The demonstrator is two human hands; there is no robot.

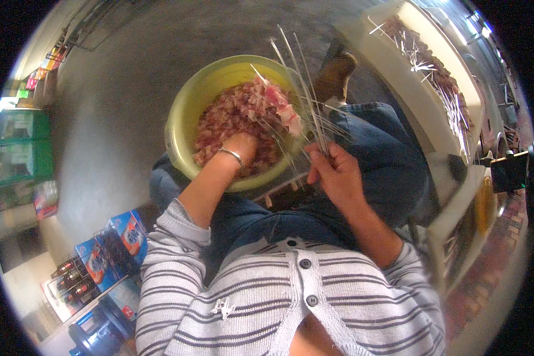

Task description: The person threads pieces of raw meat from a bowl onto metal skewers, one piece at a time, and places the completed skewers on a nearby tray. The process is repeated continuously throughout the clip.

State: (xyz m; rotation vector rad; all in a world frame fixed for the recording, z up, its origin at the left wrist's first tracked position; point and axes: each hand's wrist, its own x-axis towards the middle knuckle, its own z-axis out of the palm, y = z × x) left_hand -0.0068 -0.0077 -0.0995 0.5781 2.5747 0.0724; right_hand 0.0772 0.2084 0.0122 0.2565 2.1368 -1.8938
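A yellow-green plastic basin (178,133) in front of me holds a heap of diced raw meat (227,107). My left hand (242,149) reaches down into that meat; its fingers are hidden or blurred, and a bangle circles the wrist. To the right of the basin's near side, my right hand (333,167) grips a fanned bundle of thin metal skewers (309,95). Several pieces of meat (282,107), red and pale, are threaded on one skewer above the basin's right side. Other skewers in the bundle look bare and spread in different directions.
A long pale tray (458,71) at right holds many loaded meat skewers (445,89). My jeans-clad right leg (378,138) lies between basin and tray. Printed blue boxes (127,238), a large water bottle (100,333) and green crates (20,144) stand at left.
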